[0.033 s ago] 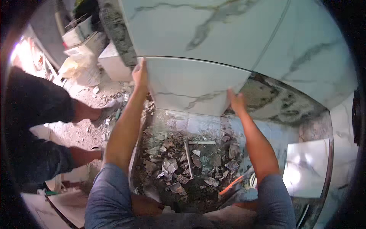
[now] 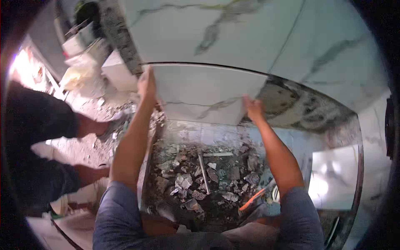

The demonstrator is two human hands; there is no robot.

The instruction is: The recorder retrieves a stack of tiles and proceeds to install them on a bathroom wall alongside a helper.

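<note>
A white marble-look tile (image 2: 196, 89) with grey veins stands upright against the wall, just under a larger veined wall tile (image 2: 175, 33). A thin dark gap runs between the two. At its left edge my left hand (image 2: 146, 86) is closed on it, fingers pointing up near the top corner. My right hand (image 2: 254, 109) grips the opposite edge lower down, slightly blurred, with its fingertips on the tile's face. To the right of that hand is a bare strip of wall (image 2: 287, 100) with patchy grey mortar.
Broken rubble (image 2: 183, 181) and a pale stick (image 2: 204, 173) lie below my arms. An orange-handled tool (image 2: 252, 200) rests by my right forearm. A glossy tile (image 2: 335, 179) leans at right. Another person's legs (image 2: 41, 125) are at left, near a plastic bag (image 2: 85, 79) and boxes (image 2: 116, 71).
The view has shifted slightly, so the scene sits a little further left. The dark gap above the held tile looks slightly wider at its left end. Both hands keep their hold.
</note>
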